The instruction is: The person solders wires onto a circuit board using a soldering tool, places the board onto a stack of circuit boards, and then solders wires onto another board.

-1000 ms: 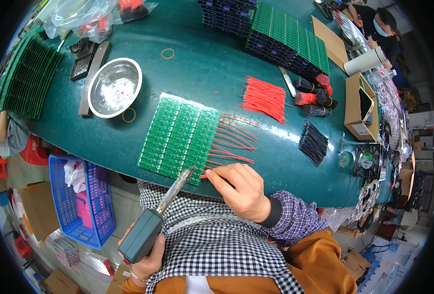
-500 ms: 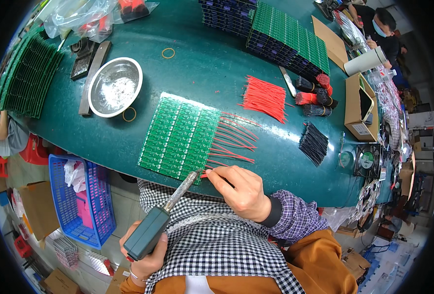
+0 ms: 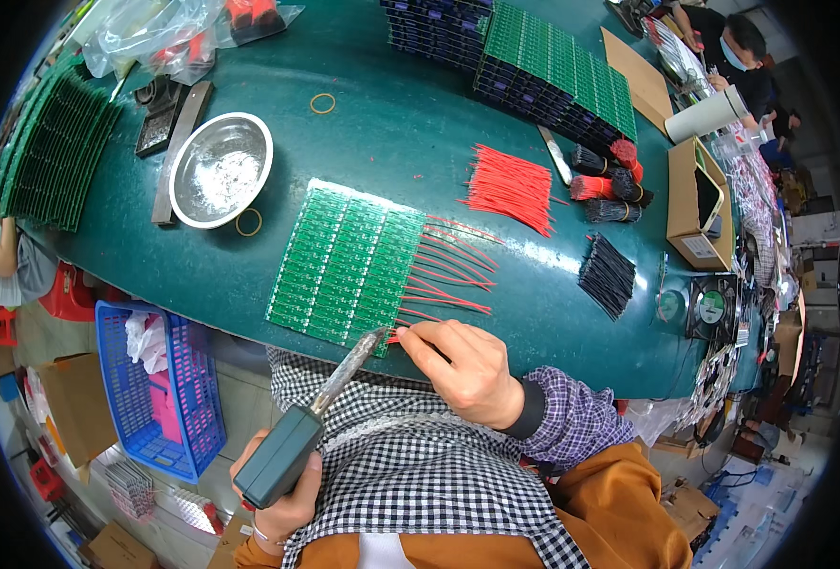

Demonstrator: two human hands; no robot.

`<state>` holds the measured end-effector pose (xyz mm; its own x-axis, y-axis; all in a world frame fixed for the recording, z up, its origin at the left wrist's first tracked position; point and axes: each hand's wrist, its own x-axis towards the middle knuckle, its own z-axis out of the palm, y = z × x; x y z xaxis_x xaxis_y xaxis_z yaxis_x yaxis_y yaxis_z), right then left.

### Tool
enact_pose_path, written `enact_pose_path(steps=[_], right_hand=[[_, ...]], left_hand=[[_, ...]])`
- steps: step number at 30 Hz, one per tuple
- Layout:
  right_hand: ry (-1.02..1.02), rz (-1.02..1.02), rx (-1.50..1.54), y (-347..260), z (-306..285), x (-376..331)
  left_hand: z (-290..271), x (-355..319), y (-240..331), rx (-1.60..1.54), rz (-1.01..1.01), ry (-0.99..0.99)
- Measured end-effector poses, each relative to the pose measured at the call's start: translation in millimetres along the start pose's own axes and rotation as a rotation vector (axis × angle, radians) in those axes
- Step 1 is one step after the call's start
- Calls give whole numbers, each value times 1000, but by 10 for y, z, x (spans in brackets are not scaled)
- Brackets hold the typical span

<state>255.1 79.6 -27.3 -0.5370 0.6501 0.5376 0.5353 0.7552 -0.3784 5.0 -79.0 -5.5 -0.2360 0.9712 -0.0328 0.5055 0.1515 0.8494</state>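
Observation:
A green circuit board panel (image 3: 344,266) lies on the table before me, with several red wires (image 3: 453,270) sticking out from its right edge. My left hand (image 3: 292,488) is wrapped around the dark green handle of a soldering iron (image 3: 292,446). The iron's tip touches the panel's lower right corner. There, my right hand (image 3: 472,370) pinches a red wire (image 3: 394,337) against the board edge, its end beside the tip. Farther right lie a loose pile of red wires (image 3: 510,190) and a smaller pile of black wires (image 3: 608,275).
A white-rimmed metal bowl (image 3: 266,156) stands left of the panel, by a metal bar (image 3: 181,152). Stacked circuit boards (image 3: 557,71) rise at the back; more boards (image 3: 55,152) stand far left. Wire bundles (image 3: 614,185) and a cardboard box (image 3: 700,209) are right. A blue basket (image 3: 159,389) sits below the table.
The soldering iron's handle and my left hand have shifted very slightly to the left and down. The tip stays at the board corner, and my right hand keeps its pinch.

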Motion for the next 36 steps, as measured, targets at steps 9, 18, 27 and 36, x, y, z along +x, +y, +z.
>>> enact_pose_path(steps=[9,18,27,36], right_hand=[[9,-3,-19,-8,21,2],[97,-17,7,-32,40,-18],[62,-8,46,-52,25,-47],[39,-14,29,-43,35,-59]], left_hand=[[-22,-130,-93,-12,-42,48],[14,-204,-96,-21,-44,139],[-41,-191,-106,71,27,74],[-27,-103,6,24,-9,23]])
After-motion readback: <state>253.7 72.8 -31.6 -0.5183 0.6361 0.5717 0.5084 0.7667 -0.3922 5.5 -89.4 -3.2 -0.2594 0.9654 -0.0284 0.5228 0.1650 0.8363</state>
